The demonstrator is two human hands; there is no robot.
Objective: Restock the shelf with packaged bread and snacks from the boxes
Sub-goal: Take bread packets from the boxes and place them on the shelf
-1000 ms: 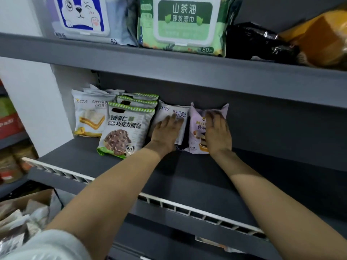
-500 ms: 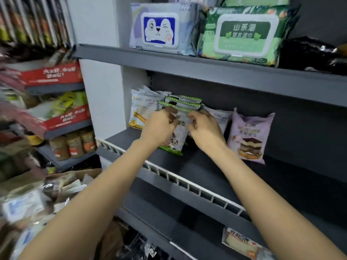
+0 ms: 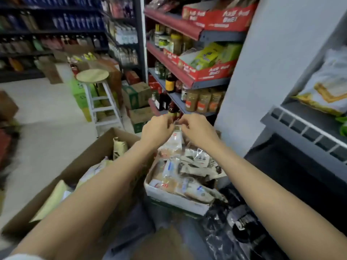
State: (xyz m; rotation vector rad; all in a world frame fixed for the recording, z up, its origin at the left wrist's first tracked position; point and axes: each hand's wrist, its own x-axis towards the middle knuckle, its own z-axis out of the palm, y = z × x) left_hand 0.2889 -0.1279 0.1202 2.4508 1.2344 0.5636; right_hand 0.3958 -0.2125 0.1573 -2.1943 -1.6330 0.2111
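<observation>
Both forearms are bare to the elbow — the left hand [image 3: 157, 129] and right hand [image 3: 197, 130] wear nothing (no gloves); a white sleeve [image 3: 22, 257] edge shows.

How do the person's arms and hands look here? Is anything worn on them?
Both forearms are bare up to the frame's lower edge. On the left arm, a bit of light, whitish sleeve shows at the bottom left corner. The left hand and right hand show no gloves; the blurred picture shows no rings, watch or bracelets.
</observation>
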